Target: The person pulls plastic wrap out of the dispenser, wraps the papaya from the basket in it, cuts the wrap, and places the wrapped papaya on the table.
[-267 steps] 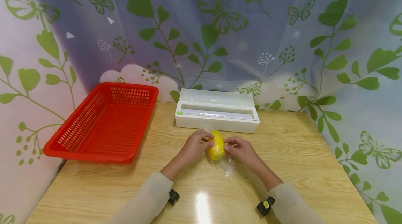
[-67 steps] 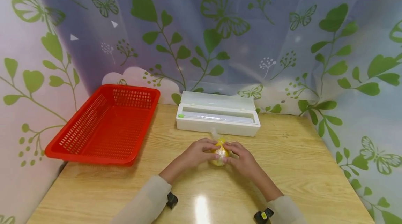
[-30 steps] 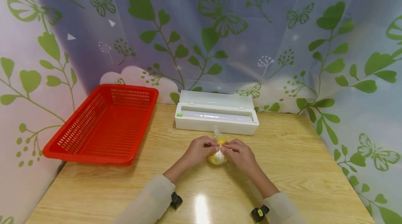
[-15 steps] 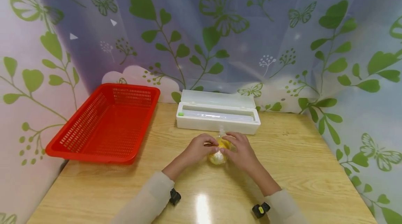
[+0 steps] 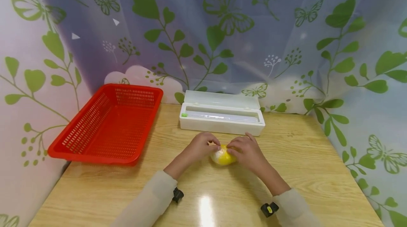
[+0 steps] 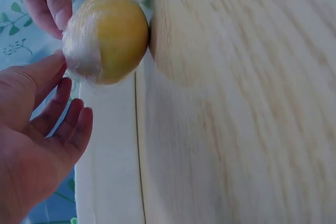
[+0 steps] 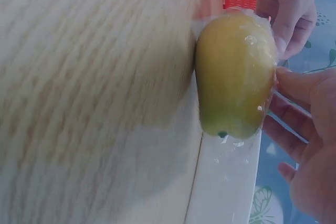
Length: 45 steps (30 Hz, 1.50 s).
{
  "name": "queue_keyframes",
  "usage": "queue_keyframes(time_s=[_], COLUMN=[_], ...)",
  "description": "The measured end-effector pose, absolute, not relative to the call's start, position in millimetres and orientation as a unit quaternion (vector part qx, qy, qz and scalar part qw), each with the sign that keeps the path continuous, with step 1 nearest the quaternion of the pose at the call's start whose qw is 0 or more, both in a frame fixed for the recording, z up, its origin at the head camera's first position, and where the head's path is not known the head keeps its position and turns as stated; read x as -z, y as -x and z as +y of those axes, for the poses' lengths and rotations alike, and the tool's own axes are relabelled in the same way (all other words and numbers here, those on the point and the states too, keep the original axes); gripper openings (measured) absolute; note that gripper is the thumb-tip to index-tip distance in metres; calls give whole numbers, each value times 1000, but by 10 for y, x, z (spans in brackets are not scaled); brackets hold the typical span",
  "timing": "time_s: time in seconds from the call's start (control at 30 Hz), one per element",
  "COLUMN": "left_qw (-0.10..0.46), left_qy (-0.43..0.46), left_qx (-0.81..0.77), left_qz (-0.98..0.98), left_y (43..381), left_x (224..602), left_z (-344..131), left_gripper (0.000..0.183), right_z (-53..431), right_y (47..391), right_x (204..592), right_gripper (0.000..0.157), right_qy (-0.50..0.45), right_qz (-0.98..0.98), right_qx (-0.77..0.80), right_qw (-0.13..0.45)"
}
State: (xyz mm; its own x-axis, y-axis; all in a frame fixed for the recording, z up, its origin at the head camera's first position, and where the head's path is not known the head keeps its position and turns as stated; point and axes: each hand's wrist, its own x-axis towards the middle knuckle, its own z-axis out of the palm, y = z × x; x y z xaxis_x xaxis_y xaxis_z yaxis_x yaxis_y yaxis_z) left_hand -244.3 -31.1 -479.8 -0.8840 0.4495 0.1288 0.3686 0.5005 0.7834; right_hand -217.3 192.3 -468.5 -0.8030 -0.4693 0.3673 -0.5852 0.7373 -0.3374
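A yellow mango [image 5: 223,158] wrapped in clear cling film lies on the wooden table in front of me. My left hand [image 5: 199,147] pinches at its upper left side with thumb and forefinger. From the other side my right hand [image 5: 249,152] holds the upper right of it, fingers bent over the top. In the right wrist view the mango's [image 7: 231,77] greenish stem end shows through the film, and loose film edges catch light. The left wrist view shows film bunched whitish on the mango [image 6: 113,38], near the thumb; the fingertips are partly hidden there.
Behind the mango stands a white cling film box [image 5: 219,126], lid raised, with a film roll [image 5: 219,115] inside. A red perforated basket [image 5: 92,158] is on the left of the table [image 5: 302,170]. A patterned curtain [image 5: 203,53] hangs behind.
The mango has turned from lengthwise to sideways, and the film tail that stuck out at its far end no longer shows. The hands have shifted over its top.
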Motion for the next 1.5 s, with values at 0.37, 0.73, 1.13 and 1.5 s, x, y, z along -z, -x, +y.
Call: queue_keyframes(time_s=[0.37, 0.73, 1.13, 1.5], left_qw=[37, 71, 121, 137], left_qy=[-195, -207, -214, -218], left_qx=[-424, -510, -499, -499], left_qz=[884, 832, 831, 827], left_y=[2338, 2247, 2171, 2169], left_x=[4801, 4893, 4900, 4939], left_z=[-288, -327, -378, -382], left_gripper=[14, 29, 49, 62], right_z=[1950, 1986, 2026, 2006], right_y=[2076, 2030, 1979, 1976], right_x=[4664, 4671, 4717, 4848], right_gripper=[14, 14, 21, 34], right_qy=[-209, -180, -292, -263], right_qz=[-942, -922, -882, -870], right_qx=[-261, -341, -370, -417], right_qw=[38, -13, -24, -33])
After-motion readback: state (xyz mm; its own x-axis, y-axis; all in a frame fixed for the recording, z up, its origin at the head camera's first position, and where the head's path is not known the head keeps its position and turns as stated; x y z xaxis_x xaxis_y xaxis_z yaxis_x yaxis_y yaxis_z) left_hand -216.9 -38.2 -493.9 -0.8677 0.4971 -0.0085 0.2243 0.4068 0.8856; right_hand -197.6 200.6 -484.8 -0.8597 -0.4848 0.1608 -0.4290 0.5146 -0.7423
